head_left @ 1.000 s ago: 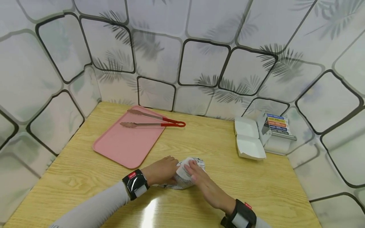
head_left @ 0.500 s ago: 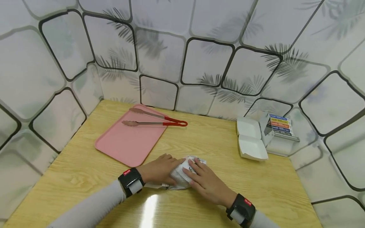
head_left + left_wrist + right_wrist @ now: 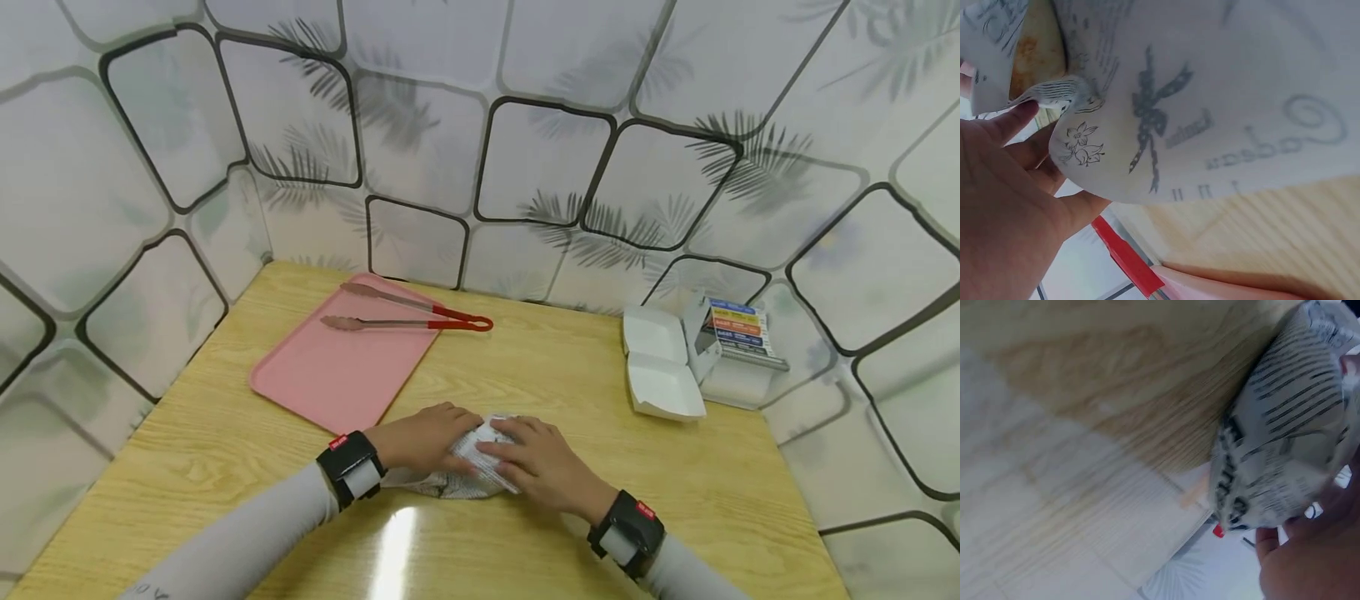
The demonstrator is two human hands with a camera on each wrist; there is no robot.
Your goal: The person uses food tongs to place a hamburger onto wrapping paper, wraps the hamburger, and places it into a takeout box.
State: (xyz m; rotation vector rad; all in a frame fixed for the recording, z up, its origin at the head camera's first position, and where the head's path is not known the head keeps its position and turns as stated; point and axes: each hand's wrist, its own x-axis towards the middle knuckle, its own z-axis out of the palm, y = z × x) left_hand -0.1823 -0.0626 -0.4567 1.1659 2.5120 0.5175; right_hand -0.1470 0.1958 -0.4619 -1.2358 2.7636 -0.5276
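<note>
A sheet of printed wrapping paper (image 3: 480, 454) is folded round a bread-like food item on the table in front of me. In the left wrist view the browned bread-like item (image 3: 1038, 56) shows through a gap in the paper. My left hand (image 3: 427, 440) holds the paper at the bundle's left side, its fingers at a fold and a loose flap spread beside it. My right hand (image 3: 551, 467) grips the bundle from the right, fingers curved over the top. In the right wrist view the paper (image 3: 1285, 437) covers that end; the fingertips are partly hidden.
A pink tray (image 3: 330, 375) lies at the back left, with red-handled tongs (image 3: 397, 324) across it. At the back right stand an open white takeaway box (image 3: 660, 387) and a white dispenser with coloured labels (image 3: 738, 333). Patterned walls enclose the wooden table (image 3: 570, 367).
My right hand has come down onto the bundle and folded its right side over to the left. My left hand has shifted slightly right over the paper.
</note>
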